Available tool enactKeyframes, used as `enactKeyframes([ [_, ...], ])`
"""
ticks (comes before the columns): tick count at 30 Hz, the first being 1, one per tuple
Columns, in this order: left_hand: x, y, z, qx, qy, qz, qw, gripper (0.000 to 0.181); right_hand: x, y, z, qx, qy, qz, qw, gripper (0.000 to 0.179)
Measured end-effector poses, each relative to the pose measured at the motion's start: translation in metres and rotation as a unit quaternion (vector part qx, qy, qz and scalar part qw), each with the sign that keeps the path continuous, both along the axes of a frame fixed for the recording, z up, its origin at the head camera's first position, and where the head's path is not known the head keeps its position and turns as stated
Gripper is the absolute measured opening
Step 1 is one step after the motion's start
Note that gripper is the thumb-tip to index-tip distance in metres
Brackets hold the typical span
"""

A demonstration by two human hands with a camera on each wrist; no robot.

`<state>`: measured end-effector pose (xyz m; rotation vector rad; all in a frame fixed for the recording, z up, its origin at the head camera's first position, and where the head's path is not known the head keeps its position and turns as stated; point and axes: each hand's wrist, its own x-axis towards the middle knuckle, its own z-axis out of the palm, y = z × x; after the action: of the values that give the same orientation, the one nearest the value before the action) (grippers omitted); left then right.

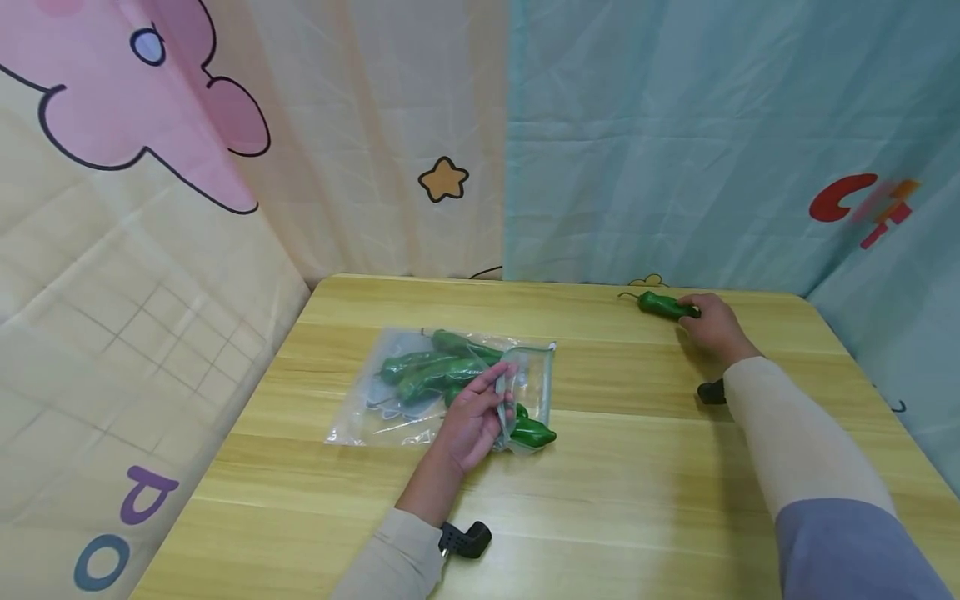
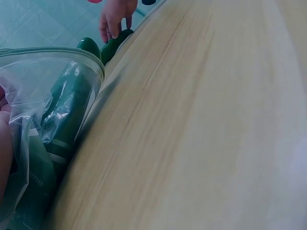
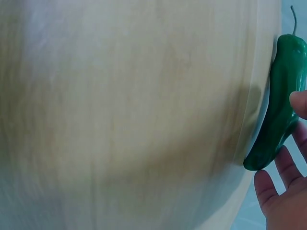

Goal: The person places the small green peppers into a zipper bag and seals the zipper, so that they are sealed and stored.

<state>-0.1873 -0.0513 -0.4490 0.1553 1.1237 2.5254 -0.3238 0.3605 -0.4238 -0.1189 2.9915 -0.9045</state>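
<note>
A clear plastic bag lies on the table with several green peppers inside. The tip of one pepper pokes out past its mouth, and the bag's rim stands raised in the left wrist view. My left hand holds the bag near its mouth, fingers partly behind the film. Toward the far right of the table, my right hand pinches a single green pepper by its blunt end. The right wrist view shows the thumb on one side of this long pepper and fingers on the other.
The wooden table ends at its back edge just beyond the single pepper. Printed curtains hang behind and at both sides. A small black device sits at the left wrist, another at the right.
</note>
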Motion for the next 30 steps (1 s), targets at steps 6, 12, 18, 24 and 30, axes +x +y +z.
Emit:
enactKeyframes([
  [6, 0.000, 0.001, 0.000, 0.000, -0.002, 0.004, 1.0000, 0.045, 0.001, 0.003, -0.003, 0.015, 0.018, 0.006, 0.9997, 0.036],
  [12, 0.001, 0.001, 0.001, 0.003, -0.002, 0.009, 1.0000, 0.045, 0.004, 0.004, -0.006, 0.020, 0.040, 0.008, 0.9990, 0.033],
  [18, 0.002, 0.001, 0.002, 0.004, -0.007, 0.012, 0.9999, 0.045, 0.005, 0.006, -0.011, 0.017, 0.041, 0.008, 0.9990, 0.035],
  [24, 0.002, 0.001, 0.001, 0.004, -0.007, 0.012, 0.9999, 0.044, 0.007, 0.009, -0.013, 0.013, 0.034, 0.008, 0.9993, 0.036],
  [30, 0.002, 0.002, 0.001, 0.004, -0.004, 0.012, 0.9999, 0.045, 0.013, 0.008, -0.010, -0.007, 0.017, 0.016, 0.9997, 0.035],
])
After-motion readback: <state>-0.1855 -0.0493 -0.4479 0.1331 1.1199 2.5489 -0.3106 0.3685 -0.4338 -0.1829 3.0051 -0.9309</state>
